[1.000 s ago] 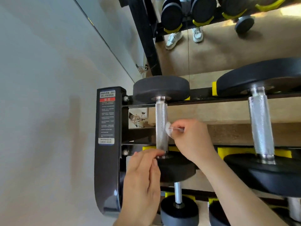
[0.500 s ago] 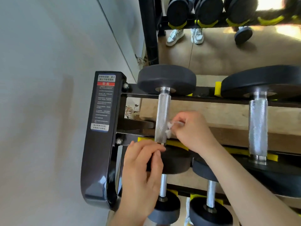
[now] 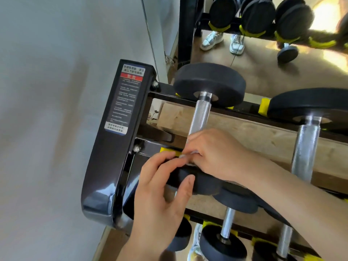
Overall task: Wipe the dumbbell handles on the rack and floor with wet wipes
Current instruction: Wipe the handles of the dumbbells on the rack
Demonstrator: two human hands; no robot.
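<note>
On rack end post point(image 3: 105, 166): sticker point(image 3: 124, 100) with red band; print too blurred to read
Right hand point(image 3: 216, 155): pinches wet wipe point(image 3: 189, 156) against knurled dumbbell handle point(image 3: 199, 117)
Left hand point(image 3: 160, 194): grips dumbbell head point(image 3: 203, 183)

Black steel rack point(image 3: 105, 166), end plate with a warning label point(image 3: 124, 98) on its left end. Top tier, just right of the end plate: small dumbbell point(image 3: 202, 110) lying across both rails. Bigger dumbbell point(image 3: 305, 147) further right, same orientation. Yellow pads point(image 3: 263, 108) on the rails. Tier below the end plate's label: more dumbbells point(image 3: 227, 227), also across the rails. Rack foot sits on brown floor point(image 3: 111, 243).
</note>
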